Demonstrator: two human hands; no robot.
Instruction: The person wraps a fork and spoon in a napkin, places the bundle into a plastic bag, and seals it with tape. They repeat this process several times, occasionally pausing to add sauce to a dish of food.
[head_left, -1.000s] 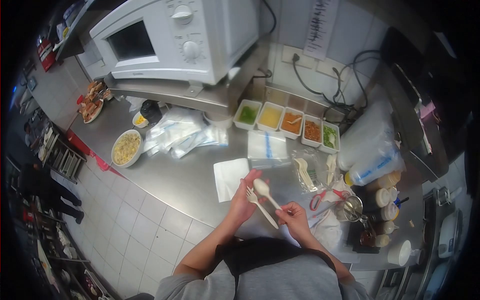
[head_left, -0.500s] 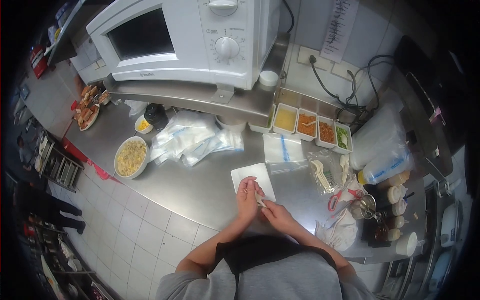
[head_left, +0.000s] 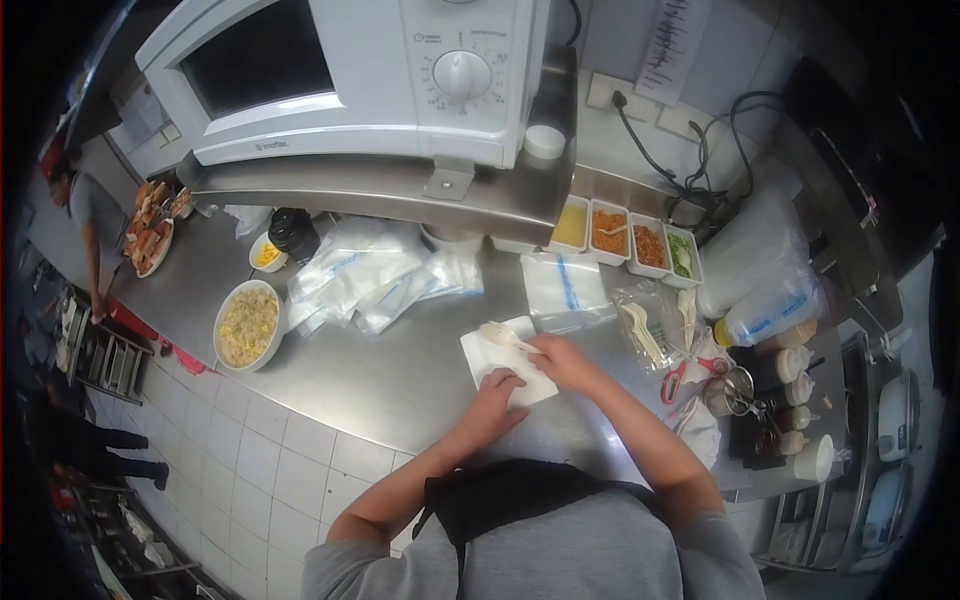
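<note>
A white paper napkin [head_left: 482, 352] lies on the steel counter in front of me. My right hand [head_left: 563, 362] is closed on the handle of a cream-coloured disposable spoon [head_left: 497, 332], whose head points left over the napkin. At the napkin's near edge is my left hand [head_left: 497, 402], its fingers bent and pressed together on the paper; part of the thumb's grip is hidden. Beyond the napkin lies a stack of clear plastic bags [head_left: 567, 290] with blue strips. More cream utensils [head_left: 645, 335] sit in a clear packet to the right.
A microwave [head_left: 360, 80] stands on a shelf above the counter. Food tubs [head_left: 648, 250] line the back. To the left are a bowl of corn-flecked food [head_left: 249, 325] and loose plastic bags [head_left: 375, 275]. Red-handled scissors [head_left: 675, 382] and bottles [head_left: 790, 390] lie right. A person [head_left: 88, 215] stands far left.
My hands, earlier together over the spoon, have separated. The right hand has carried the spoon up over the napkin, and the left has moved onto the napkin's near edge. The napkin has turned slightly.
</note>
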